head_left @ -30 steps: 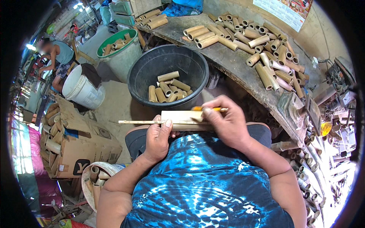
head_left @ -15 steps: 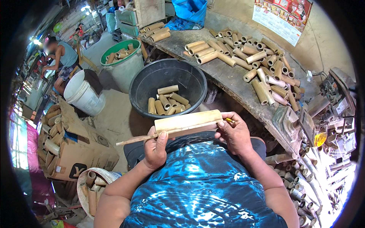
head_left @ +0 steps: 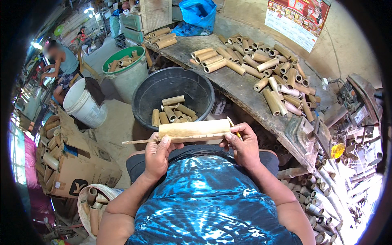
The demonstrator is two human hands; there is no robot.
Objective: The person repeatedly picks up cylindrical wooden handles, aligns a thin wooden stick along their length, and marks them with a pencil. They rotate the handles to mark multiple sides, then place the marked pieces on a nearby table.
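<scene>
A pale length of bamboo (head_left: 194,128) lies crosswise in front of my body, held up between both hands. Along its near edge runs a thin wooden stick (head_left: 136,142) with small dark marks, jutting out past the left end. My left hand (head_left: 157,158) grips the bamboo and the stick together, thumb on the near side. At the other end, my right hand (head_left: 245,149) is closed around a yellow pencil (head_left: 231,122), which stands slanted beside the bamboo's right end. The right thumb and fingertips also touch that end; some fingers are hidden behind it.
Beyond my hands stands a black tub (head_left: 141,96) holding cut bamboo pieces. A worn bench (head_left: 245,90) carries a bamboo pile (head_left: 281,73) and a metal vise (head_left: 304,132). Leftward are a green-rimmed bin (head_left: 136,75), a white bucket (head_left: 83,108), a cardboard box (head_left: 87,169) and a seated person (head_left: 65,61).
The pencil has swung from pointing right to standing slanted at the bamboo's end. The bamboo and stick have turned slightly, showing the stick's marks. My view has shifted a little to the right.
</scene>
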